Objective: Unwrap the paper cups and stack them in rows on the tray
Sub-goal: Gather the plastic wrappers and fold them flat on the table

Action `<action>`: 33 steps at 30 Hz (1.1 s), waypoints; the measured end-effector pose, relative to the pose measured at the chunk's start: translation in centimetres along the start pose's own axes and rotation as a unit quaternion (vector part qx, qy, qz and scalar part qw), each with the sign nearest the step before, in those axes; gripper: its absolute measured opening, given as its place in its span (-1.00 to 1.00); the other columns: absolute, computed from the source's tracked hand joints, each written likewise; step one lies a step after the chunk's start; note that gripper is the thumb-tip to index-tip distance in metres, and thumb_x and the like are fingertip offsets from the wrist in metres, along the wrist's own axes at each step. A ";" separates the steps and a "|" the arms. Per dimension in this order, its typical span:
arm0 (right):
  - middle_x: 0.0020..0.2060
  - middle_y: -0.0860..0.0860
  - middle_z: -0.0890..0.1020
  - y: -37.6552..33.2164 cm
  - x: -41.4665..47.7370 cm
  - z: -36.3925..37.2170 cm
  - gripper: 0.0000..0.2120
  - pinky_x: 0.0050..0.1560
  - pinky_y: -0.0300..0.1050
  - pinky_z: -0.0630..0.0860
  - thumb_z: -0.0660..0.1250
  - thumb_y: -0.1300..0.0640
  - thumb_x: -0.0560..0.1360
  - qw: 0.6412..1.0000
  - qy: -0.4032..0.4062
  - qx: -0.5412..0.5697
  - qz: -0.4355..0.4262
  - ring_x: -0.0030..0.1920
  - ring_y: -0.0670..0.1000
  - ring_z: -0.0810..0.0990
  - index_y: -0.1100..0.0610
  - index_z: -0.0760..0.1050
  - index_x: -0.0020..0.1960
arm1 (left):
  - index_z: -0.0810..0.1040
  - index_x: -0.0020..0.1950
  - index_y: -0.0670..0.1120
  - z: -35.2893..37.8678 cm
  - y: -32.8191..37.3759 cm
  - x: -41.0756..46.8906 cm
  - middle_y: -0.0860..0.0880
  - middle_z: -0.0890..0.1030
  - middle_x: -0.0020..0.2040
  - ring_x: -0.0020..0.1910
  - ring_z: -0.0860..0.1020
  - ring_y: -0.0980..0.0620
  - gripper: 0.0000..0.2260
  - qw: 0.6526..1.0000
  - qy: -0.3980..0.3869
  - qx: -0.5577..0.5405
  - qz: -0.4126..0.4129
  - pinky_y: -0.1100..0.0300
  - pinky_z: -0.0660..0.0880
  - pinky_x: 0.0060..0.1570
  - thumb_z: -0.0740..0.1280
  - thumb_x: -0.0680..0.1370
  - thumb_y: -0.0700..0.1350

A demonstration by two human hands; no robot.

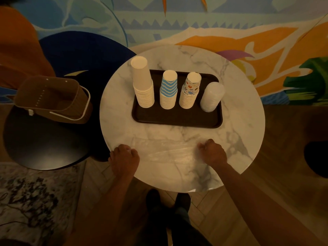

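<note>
Left hand [124, 158] fingers curled closed, pinching the left end of a clear plastic wrapper [165, 150]; right hand [212, 152] fingers also curled tight on its right end. Wrapper lies flat, stretched between both hands on the near part of the round marble surface [245, 107]. Beyond the hands, well apart, dark tray [174, 118] holds four upside-down stacks in one row: white cups [142, 82], blue-striped cups [168, 91], patterned cups [190, 91], clear cups [212, 96]. Brown basket [53, 100] left of surface.

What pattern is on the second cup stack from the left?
Blue and white wavy stripes on the second cup stack, seen best in the head view.
</note>
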State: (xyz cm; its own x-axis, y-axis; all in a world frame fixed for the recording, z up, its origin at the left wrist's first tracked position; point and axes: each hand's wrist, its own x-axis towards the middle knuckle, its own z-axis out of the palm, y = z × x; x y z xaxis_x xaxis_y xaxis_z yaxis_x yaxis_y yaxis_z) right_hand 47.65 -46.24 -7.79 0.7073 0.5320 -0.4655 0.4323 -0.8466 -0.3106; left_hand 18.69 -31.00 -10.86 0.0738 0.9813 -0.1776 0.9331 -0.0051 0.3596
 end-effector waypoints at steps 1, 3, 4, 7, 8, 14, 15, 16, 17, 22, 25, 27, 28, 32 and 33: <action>0.08 0.17 0.65 0.0 -0.2 0.0 -0.50 0.05 0.02 0.53 0.28 -0.19 0.60 1.000 0.026 0.017 0.001 0.10 0.22 0.65 0.20 0.42 0.30 | 0.57 0.16 -0.07 -0.1 0.2 0.2 -0.16 0.60 0.13 0.13 0.51 -0.21 -0.70 0.999 -0.005 -0.030 -0.028 -0.09 0.45 0.12 0.34 0.53 0.08; 0.12 0.15 0.62 0.1 -1.0 0.2 -0.41 0.11 0.09 0.52 0.37 -0.24 0.52 0.991 0.126 0.021 -0.026 0.09 0.21 0.64 0.17 0.39 0.33 | 0.54 0.24 -0.06 -0.5 0.8 0.6 -0.18 0.55 0.24 0.20 0.49 -0.22 -0.57 0.995 -0.023 -0.065 -0.073 -0.11 0.46 0.18 0.34 0.52 0.20; 0.14 0.15 0.59 -0.1 -1.5 0.3 -0.38 0.12 0.12 0.50 0.39 -0.25 0.48 0.984 0.171 0.001 -0.051 0.10 0.21 0.62 0.17 0.40 0.33 | 0.52 0.28 -0.06 -0.6 1.1 0.8 -0.18 0.53 0.28 0.23 0.48 -0.22 -0.50 0.993 -0.035 -0.074 -0.086 -0.12 0.47 0.19 0.33 0.51 0.26; 0.21 0.13 0.54 -1.2 -2.9 0.8 -0.36 0.16 0.10 0.48 0.42 -0.28 0.47 0.963 0.219 -0.030 -0.152 0.15 0.16 0.54 0.14 0.44 0.33 | 0.48 0.33 -0.06 -0.7 1.9 1.2 -0.14 0.49 0.29 0.25 0.48 -0.20 -0.33 0.992 -0.059 -0.066 -0.085 -0.13 0.50 0.19 0.34 0.44 0.41; 0.21 0.10 0.53 -1.7 -3.3 1.1 -0.39 0.17 0.06 0.49 0.43 -0.27 0.48 0.961 0.204 -0.029 -0.184 0.16 0.13 0.53 0.12 0.45 0.33 | 0.49 0.33 -0.06 -0.6 2.0 1.2 -0.14 0.49 0.27 0.24 0.49 -0.20 -0.32 0.994 -0.058 -0.061 -0.072 -0.12 0.51 0.17 0.37 0.42 0.40; 0.29 0.04 0.40 -5.0 -6.2 3.9 -0.47 0.14 -0.09 0.51 0.44 -0.16 0.51 0.963 0.018 0.002 -0.268 0.22 0.06 0.48 0.03 0.41 0.39 | 0.60 0.16 -0.10 -0.1 2.2 1.3 -0.18 0.51 0.17 0.10 0.54 -0.19 -0.54 0.996 -0.063 -0.049 -0.042 -0.10 0.57 0.08 0.45 0.47 0.23; 0.30 0.03 0.39 -5.2 -6.7 4.5 -0.43 0.15 -0.09 0.51 0.44 -0.18 0.50 0.961 0.002 0.001 -0.278 0.24 0.06 0.47 0.02 0.40 0.41 | 0.62 0.16 -0.12 0.0 2.2 1.4 -0.19 0.53 0.15 0.08 0.56 -0.19 -0.56 0.995 -0.072 -0.046 -0.043 -0.08 0.58 0.07 0.44 0.49 0.21; 0.31 0.03 0.39 -5.4 -7.0 5.1 -0.39 0.19 -0.09 0.52 0.44 -0.21 0.49 0.958 -0.009 -0.001 -0.287 0.26 0.06 0.46 0.01 0.39 0.43 | 0.63 0.15 -0.13 -0.1 2.3 1.3 -0.20 0.57 0.13 0.08 0.57 -0.20 -0.58 0.995 -0.082 -0.047 -0.043 -0.07 0.58 0.07 0.43 0.51 0.19; 0.34 0.04 0.38 -5.5 -7.3 5.6 -0.35 0.23 -0.07 0.51 0.44 -0.24 0.47 0.955 -0.014 -0.009 -0.297 0.28 0.07 0.45 0.01 0.38 0.45 | 0.65 0.14 -0.14 -0.3 2.5 1.3 -0.20 0.62 0.12 0.08 0.59 -0.20 -0.61 0.993 -0.092 -0.051 -0.043 -0.05 0.58 0.08 0.42 0.52 0.15; 0.55 0.09 0.22 -5.9 -8.4 6.7 -0.15 0.46 0.01 0.30 0.39 -0.34 0.45 0.945 -0.007 -0.091 -0.313 0.46 0.12 0.29 -0.02 0.17 0.58 | 0.67 0.12 -0.14 -1.5 3.3 0.4 -0.11 0.70 0.02 0.03 0.64 -0.15 -0.69 0.964 -0.146 -0.181 -0.132 0.06 0.58 0.01 0.48 0.49 0.03; 0.60 0.09 0.14 -5.8 -8.9 6.9 -0.03 0.48 0.05 0.28 0.39 -0.38 0.41 0.949 0.014 -0.105 -0.299 0.49 0.13 0.26 -0.03 0.04 0.63 | 0.65 0.05 -0.19 -2.5 3.4 -0.8 -0.13 0.69 -0.08 -0.11 0.66 -0.12 -0.75 0.884 -0.218 -0.344 -0.230 0.04 0.63 -0.13 0.54 0.45 -0.08; 0.62 0.11 0.07 -5.6 -9.1 7.3 0.08 0.51 0.05 0.24 0.44 -0.39 0.37 0.955 0.001 -0.103 -0.278 0.52 0.14 0.20 -0.03 -0.04 0.65 | 0.63 0.00 -0.19 -3.6 3.8 -2.1 -0.15 0.67 -0.11 -0.16 0.66 -0.11 -0.83 0.822 -0.282 -0.416 -0.267 0.05 0.63 -0.20 0.52 0.47 -0.18; 0.63 0.12 0.05 -5.5 -9.2 7.4 0.13 0.51 0.05 0.22 0.46 -0.38 0.34 0.958 -0.005 -0.098 -0.269 0.54 0.14 0.18 -0.02 -0.07 0.66 | 0.63 0.03 -0.22 -4.2 4.0 -2.6 -0.17 0.68 -0.11 -0.15 0.68 -0.11 -0.82 0.795 -0.313 -0.441 -0.274 0.07 0.62 -0.22 0.51 0.48 -0.21; 0.61 0.11 0.15 -3.7 -9.4 8.2 -0.07 0.47 0.03 0.31 0.48 -0.07 0.46 0.966 0.019 -0.049 -0.254 0.51 0.14 0.27 -0.07 0.01 0.65 | 0.60 0.21 -0.24 -6.2 4.3 -4.2 -0.22 0.72 0.04 0.01 0.72 -0.20 -0.63 0.739 -0.430 -0.476 -0.206 -0.06 0.65 0.00 0.54 0.43 -0.22; 0.58 0.10 0.22 -3.1 -9.3 8.3 -0.17 0.44 0.02 0.36 0.45 0.07 0.48 0.966 0.029 -0.031 -0.257 0.48 0.14 0.33 -0.08 0.10 0.62 | 0.59 0.25 -0.20 -6.7 4.3 -4.5 -0.21 0.71 0.10 0.07 0.71 -0.18 -0.53 0.743 -0.457 -0.463 -0.160 -0.06 0.62 0.11 0.59 0.37 -0.18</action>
State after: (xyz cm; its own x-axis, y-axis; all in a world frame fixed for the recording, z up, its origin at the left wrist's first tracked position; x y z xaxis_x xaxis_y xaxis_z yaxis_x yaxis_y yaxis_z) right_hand 35.05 -48.40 -9.39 0.4205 0.8815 -0.2149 0.7661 -0.4718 -0.4365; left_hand 19.96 -34.12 -2.36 0.5031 0.3619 -0.7848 0.3431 0.7498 0.5658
